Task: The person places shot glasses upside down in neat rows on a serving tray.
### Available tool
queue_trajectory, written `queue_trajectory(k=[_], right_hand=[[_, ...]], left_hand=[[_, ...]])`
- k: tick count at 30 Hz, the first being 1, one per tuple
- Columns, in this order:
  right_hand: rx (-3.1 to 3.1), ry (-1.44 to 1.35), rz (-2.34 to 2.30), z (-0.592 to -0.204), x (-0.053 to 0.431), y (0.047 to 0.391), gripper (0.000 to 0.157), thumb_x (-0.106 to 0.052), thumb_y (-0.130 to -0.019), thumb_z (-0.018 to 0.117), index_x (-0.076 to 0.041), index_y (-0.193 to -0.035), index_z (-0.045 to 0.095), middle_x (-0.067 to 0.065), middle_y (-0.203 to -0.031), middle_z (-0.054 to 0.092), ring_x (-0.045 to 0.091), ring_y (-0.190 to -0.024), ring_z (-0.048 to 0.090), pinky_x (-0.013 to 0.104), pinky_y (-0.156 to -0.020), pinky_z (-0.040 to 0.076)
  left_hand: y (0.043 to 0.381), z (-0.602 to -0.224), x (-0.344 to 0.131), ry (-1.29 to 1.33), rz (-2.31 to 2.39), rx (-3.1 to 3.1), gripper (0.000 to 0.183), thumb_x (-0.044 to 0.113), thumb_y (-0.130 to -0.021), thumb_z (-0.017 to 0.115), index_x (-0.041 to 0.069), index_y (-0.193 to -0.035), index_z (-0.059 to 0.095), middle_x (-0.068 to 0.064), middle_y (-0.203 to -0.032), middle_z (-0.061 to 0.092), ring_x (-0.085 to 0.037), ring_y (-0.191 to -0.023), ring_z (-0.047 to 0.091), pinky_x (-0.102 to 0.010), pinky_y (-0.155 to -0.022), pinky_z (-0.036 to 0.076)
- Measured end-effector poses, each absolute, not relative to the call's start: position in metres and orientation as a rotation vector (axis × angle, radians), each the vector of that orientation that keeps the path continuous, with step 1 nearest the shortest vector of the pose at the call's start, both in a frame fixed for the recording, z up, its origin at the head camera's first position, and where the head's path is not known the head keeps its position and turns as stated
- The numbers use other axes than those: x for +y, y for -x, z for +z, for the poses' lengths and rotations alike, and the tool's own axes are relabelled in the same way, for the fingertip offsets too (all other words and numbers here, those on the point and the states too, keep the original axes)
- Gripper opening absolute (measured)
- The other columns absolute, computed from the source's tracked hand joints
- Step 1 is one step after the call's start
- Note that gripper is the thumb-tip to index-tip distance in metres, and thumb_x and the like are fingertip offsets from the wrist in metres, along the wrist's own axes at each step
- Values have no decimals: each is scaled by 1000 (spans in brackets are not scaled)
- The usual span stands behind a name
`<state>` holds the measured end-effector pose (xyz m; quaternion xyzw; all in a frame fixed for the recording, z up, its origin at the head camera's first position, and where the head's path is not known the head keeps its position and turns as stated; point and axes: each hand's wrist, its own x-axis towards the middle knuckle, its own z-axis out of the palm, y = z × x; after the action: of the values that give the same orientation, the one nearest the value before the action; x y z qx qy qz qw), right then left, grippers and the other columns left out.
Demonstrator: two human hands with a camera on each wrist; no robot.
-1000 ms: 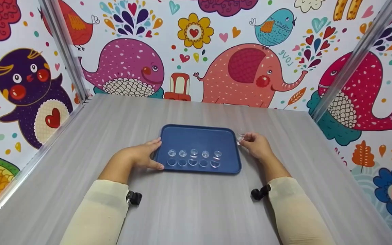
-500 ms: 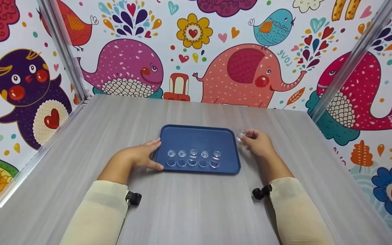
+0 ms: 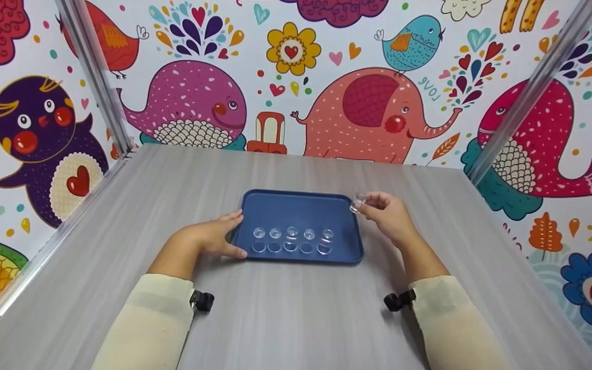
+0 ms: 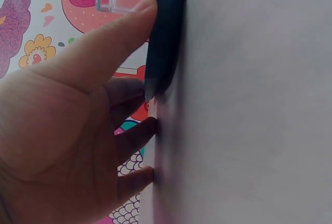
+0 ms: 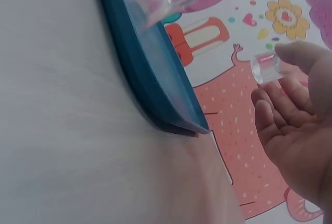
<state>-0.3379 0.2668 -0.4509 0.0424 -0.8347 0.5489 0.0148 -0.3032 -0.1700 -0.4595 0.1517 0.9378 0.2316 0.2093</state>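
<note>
My left hand (image 3: pixel 216 236) rests against the left end of a blue tray (image 3: pixel 296 208), fingers spread. In the left wrist view its thumb (image 4: pixel 140 19) lies on the tray's rim, and other fingertips meet the table. My right hand (image 3: pixel 387 216) pinches a small clear shot glass (image 5: pixel 265 69) between thumb and fingers. That glass is nearly upright, raised at the tray's right rim near the far corner. Several similar clear glasses (image 3: pixel 292 232) stand in a row across the near half of the tray. Whether they hold anything is too small to tell.
The tray lies on a grey wood-grain table (image 3: pixel 275 318). Behind it rises a wall (image 3: pixel 337 31) printed with cartoon animals. Metal posts (image 3: pixel 95 77) stand at the table's far corners. Each wrist wears a small black camera (image 3: pixel 202 301).
My right hand has lifted the shot glass slightly and brought it left, from beside the tray to its right rim. The left hand and the row of glasses have kept their places.
</note>
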Motion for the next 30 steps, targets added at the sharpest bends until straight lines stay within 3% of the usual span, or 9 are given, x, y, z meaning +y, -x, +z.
queue_trajectory(k=[7, 11, 17, 24, 30], right_hand=[[-2539, -319, 1802, -442, 261, 328, 27, -24, -100, 77, -7, -120, 72, 3, -110, 81, 25, -103, 77, 35, -91, 66], [-2546, -376, 1821, -439, 257, 325, 23, -20, -102, 73, -8, -121, 69, 3, -110, 80, 28, -104, 77, 40, -92, 67], [-2535, -392, 1834, -440, 257, 326, 22, -18, -103, 70, -5, -120, 67, 4, -106, 80, 22, -102, 79, 28, -82, 66], [-2528, -393, 1792, -445, 261, 326, 34, -26, -101, 76, -5, -127, 72, 4, -99, 71, 19, -91, 69, 28, -82, 64], [-2496, -422, 1770, -446, 263, 325, 35, -26, -98, 81, -6, -126, 76, 1, -91, 67, 18, -85, 64, 20, -74, 57]], left_hand=[[303, -458, -173, -411, 639, 2610, 111, 52, -91, 83, 12, -173, 19, -4, -184, 6, -42, -169, 9, -64, -136, 13], [302, -458, -174, -416, 640, 2610, 112, 52, -91, 82, 11, -173, 18, -5, -184, 5, -42, -168, 9, -64, -135, 13], [303, -458, -173, -442, 630, 2614, 111, 51, -91, 83, 9, -172, 19, -7, -184, 6, -42, -168, 10, -63, -136, 15], [303, -459, -170, -461, 618, 2617, 110, 51, -92, 82, 7, -172, 20, -8, -183, 8, -41, -168, 11, -62, -136, 15], [303, -460, -169, -456, 624, 2615, 110, 51, -92, 82, 8, -172, 20, -7, -183, 8, -41, -169, 11, -63, -136, 15]])
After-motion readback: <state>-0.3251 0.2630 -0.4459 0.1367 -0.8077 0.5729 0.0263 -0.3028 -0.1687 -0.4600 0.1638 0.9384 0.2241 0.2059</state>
